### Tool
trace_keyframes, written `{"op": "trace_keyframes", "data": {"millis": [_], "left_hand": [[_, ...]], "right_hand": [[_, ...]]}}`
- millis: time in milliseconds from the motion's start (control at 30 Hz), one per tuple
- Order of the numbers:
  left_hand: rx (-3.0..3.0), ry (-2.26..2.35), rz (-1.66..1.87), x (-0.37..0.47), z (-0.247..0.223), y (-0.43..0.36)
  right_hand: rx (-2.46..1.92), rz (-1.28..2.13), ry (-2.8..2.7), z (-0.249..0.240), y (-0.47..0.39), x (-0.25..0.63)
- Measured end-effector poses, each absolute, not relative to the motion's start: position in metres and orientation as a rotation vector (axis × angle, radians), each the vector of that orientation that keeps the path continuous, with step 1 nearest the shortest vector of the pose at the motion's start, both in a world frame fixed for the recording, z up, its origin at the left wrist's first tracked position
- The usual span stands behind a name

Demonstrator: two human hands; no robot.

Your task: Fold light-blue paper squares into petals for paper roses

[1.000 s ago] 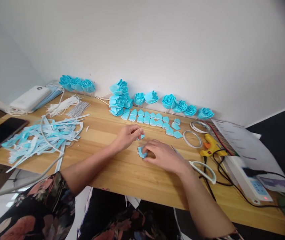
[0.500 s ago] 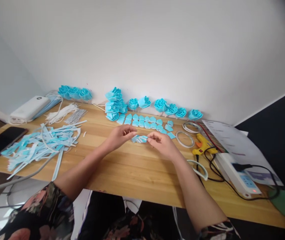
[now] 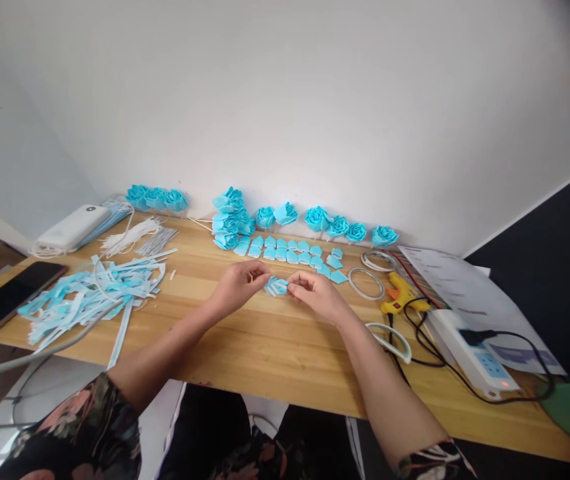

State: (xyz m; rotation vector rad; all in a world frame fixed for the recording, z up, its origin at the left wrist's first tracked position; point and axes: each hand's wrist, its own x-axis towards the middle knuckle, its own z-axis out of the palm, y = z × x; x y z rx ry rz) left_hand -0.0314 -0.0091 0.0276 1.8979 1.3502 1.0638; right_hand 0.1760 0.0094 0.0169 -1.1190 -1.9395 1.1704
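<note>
Between my hands is a small light-blue and white striped piece of fabric (image 3: 277, 287), held just over the wooden table. My left hand (image 3: 239, 288) pinches its left end between thumb and fingers. At the opposite end, my right hand (image 3: 315, 293) has thumb and fingertips closed on the edge. Just beyond my hands lie rows of cut blue fabric petals (image 3: 281, 253), some with pointed tops. Handmade blue fabric flowers (image 3: 317, 218) stand along the wall behind them, with more flowers piled in a cluster (image 3: 227, 220) to the left.
On the left are a heap of blue-white strips (image 3: 89, 300), a phone (image 3: 12, 297), a white power bank (image 3: 72, 227) and white cords (image 3: 129, 237). To the right are tape rolls (image 3: 366, 284), a yellow glue gun (image 3: 403, 295), a power strip (image 3: 475, 353) with cables, and paper sheets (image 3: 465, 287).
The camera view has shifted slightly. My hands stay close together around the striped piece, which has turned a little and looks more bunched.
</note>
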Motion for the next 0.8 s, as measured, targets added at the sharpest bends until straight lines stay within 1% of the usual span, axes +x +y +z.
{"op": "trace_keyframes", "data": {"millis": [100,167,233,300,367,433,500,600,667,800], "left_hand": [[1.792,1.422,1.111,-0.061,0.033,-0.013],[1.775,1.598,1.118,-0.095,0.037,-0.018],[1.795,1.802,1.069,-0.134,0.039,-0.025],[1.835,2.044,0.927,-0.171,0.039,-0.032],[1.969,2.202,0.823,-0.197,0.037,-0.038],[2.168,2.253,0.844,-0.205,0.034,-0.041],[2.301,2.2,0.93,-0.193,0.033,-0.041],[2.281,1.872,1.037,-0.146,0.037,-0.036],[2.145,1.601,1.022,-0.109,0.04,-0.03],[1.94,1.298,0.877,-0.052,0.038,-0.011]], "right_hand": [[-1.125,1.187,-1.917,0.017,0.01,0.176],[-1.116,1.208,-1.887,0.017,0.011,0.176],[-1.102,1.224,-1.869,0.017,0.011,0.175],[-1.088,1.238,-1.869,0.015,0.011,0.174],[-1.084,1.25,-1.868,0.014,0.011,0.172],[-1.088,1.26,-1.871,0.012,0.011,0.17],[-1.081,1.275,-1.871,0.01,0.01,0.168],[-1.047,1.291,-1.869,0.009,0.009,0.167],[-1.037,1.289,-1.859,0.009,0.009,0.167],[-1.059,1.283,-1.802,0.011,0.009,0.167]]}}
